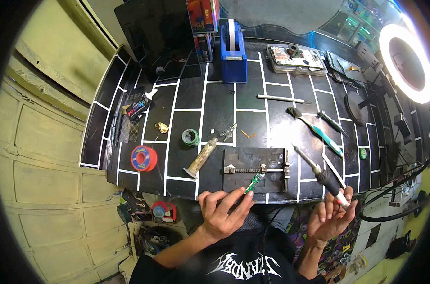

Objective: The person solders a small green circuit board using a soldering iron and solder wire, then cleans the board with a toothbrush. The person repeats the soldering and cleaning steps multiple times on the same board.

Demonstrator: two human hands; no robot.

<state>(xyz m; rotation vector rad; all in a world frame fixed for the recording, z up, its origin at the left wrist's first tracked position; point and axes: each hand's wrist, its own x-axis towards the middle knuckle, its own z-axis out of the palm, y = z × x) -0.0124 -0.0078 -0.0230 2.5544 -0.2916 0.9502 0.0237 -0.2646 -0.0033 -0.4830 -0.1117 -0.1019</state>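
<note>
My left hand (223, 214) pinches a small green circuit board (253, 183) between its fingertips, over the near edge of a dark board holder (253, 158). The holder has a metal clamp bar with a spring across its middle. In my right hand (329, 214) is a soldering iron (325, 178) with a black grip and a white handle end. Its tip points up and left, apart from the circuit board. Left of the holder lies a syringe (201, 158), with a small open green jar (190, 137) beside it.
A red solder spool (144, 158) lies at the left. Right of the holder are a teal toothbrush (321, 136), tweezers (334, 170) and a dark pen-like tool (332, 123). Farther back stand a blue tape dispenser (234, 68), a parts box (295, 66) and a lit ring lamp (386, 66).
</note>
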